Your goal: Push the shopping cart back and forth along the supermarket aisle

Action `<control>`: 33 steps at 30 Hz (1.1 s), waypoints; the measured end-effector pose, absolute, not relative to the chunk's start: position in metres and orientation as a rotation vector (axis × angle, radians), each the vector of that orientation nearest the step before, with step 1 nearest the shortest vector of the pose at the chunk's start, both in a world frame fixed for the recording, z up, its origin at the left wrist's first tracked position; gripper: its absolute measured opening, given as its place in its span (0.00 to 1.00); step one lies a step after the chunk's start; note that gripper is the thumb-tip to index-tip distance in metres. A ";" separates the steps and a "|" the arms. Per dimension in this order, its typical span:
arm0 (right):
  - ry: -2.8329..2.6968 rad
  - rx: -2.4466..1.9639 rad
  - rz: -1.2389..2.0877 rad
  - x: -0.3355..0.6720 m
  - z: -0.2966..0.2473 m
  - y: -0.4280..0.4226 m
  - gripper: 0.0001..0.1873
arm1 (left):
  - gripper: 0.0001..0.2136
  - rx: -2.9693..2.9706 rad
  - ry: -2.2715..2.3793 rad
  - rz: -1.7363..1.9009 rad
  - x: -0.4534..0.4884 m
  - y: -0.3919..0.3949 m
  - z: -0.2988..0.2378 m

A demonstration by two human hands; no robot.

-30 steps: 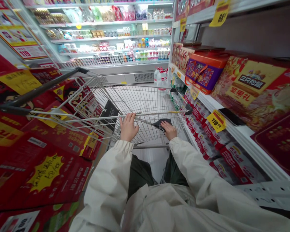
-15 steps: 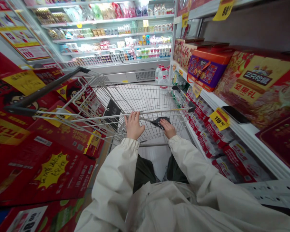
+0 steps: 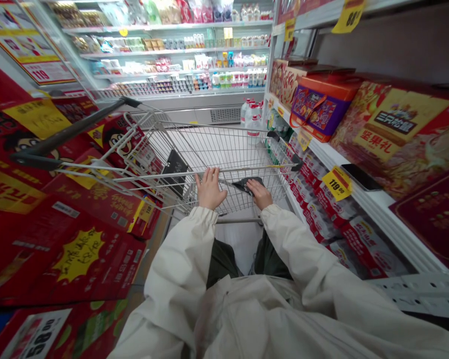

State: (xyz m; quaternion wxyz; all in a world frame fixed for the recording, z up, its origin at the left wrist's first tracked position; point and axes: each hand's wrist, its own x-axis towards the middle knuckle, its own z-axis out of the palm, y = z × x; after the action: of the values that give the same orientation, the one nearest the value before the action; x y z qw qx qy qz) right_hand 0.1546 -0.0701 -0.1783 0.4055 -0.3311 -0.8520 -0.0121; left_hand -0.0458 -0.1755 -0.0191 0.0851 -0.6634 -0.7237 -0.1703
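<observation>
In front of me a metal wire shopping cart (image 3: 243,172) stands sideways, its dark handle (image 3: 78,128) toward the left. My left hand (image 3: 211,189) rests at the cart's near top rail, fingers stretched out and thumb spread. Just right of it, my right hand (image 3: 261,194) presses a dark grey cloth (image 3: 243,185) against the near wire side, below the rail. Its fingers lie together over the cloth, which partly hides under them. A dark panel (image 3: 175,172) is fixed to the cart left of my left hand.
Red boxes (image 3: 93,264) with yellow price signs are stacked close on the left. To the right, a white shelf (image 3: 392,214) carries gift boxes (image 3: 392,124) and a black phone (image 3: 361,177). Large water bottles (image 3: 252,122) stand beyond the cart, before a lit refrigerated case (image 3: 179,102).
My right hand and the cloth have shifted slightly up and left along the cart side. My left hand stays at the rail with its fingers extended. The view has tilted a little.
</observation>
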 end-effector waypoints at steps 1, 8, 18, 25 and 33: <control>-2.154 -0.831 -0.032 0.154 -0.177 -0.068 0.36 | 0.37 -1.974 -2.158 -0.505 -0.045 -0.176 -0.020; -2.173 -0.970 0.089 0.157 -0.205 -0.071 0.33 | 0.37 -1.966 -2.131 -0.528 -0.041 -0.175 -0.023; -2.073 -0.773 -0.079 0.122 -0.184 -0.088 0.35 | 0.35 -1.984 -2.117 -0.611 -0.034 -0.182 -0.021; -2.155 -0.856 -0.009 0.131 -0.213 -0.091 0.33 | 0.35 -2.013 -2.114 -0.632 -0.028 -0.183 -0.019; -2.104 -0.709 -0.068 0.134 -0.175 -0.095 0.35 | 0.36 -1.989 -2.105 -0.670 -0.018 -0.183 -0.026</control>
State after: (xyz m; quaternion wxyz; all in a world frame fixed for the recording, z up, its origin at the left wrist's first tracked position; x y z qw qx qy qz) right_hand 0.1342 -0.0951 -0.1748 0.4439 -0.2861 -0.8487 -0.0275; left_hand -0.0181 -0.1830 -0.0262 0.0844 -0.6668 -0.7055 -0.2248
